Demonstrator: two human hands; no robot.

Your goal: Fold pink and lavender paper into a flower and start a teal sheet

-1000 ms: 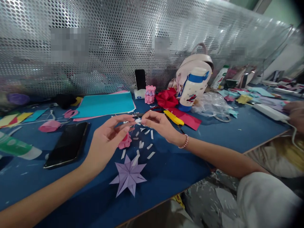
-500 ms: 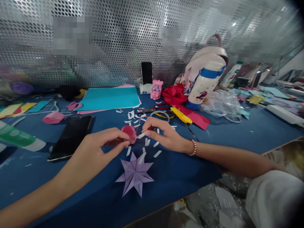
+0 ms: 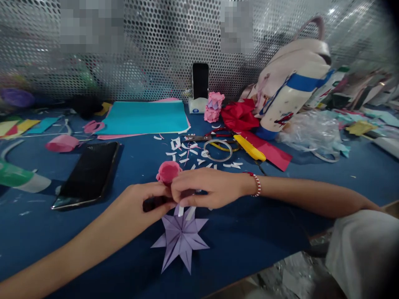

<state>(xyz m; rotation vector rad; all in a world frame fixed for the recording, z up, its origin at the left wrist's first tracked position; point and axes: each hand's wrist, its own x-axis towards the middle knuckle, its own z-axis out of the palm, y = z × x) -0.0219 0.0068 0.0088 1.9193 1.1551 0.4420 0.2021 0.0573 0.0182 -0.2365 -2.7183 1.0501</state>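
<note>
A rolled pink paper piece [image 3: 170,171], shaped like a small cup with a ruffled edge, is pinched in the fingertips of my left hand [image 3: 146,199]. My right hand [image 3: 205,189] is closed and presses up against the pink piece, its fingers meeting those of the left. A white paper strip [image 3: 181,211] pokes out just below the right thumb; the pinch itself is hidden. Directly beneath both hands lies a folded purple paper star [image 3: 182,236], with another white strip [image 3: 190,213] at its upper tip.
White paper scraps [image 3: 183,153], scissors [image 3: 199,138], a tape ring [image 3: 218,150] and a yellow cutter [image 3: 249,147] lie beyond my hands. A black phone [image 3: 89,174] is at left, blue paper sheets [image 3: 146,118] behind. A bottle [image 3: 286,104] leans on a backpack [image 3: 289,62].
My right hand has moved left, bringing its pinched white strip to the pink piece and my left fingers. The camera view has shifted slightly.
</note>
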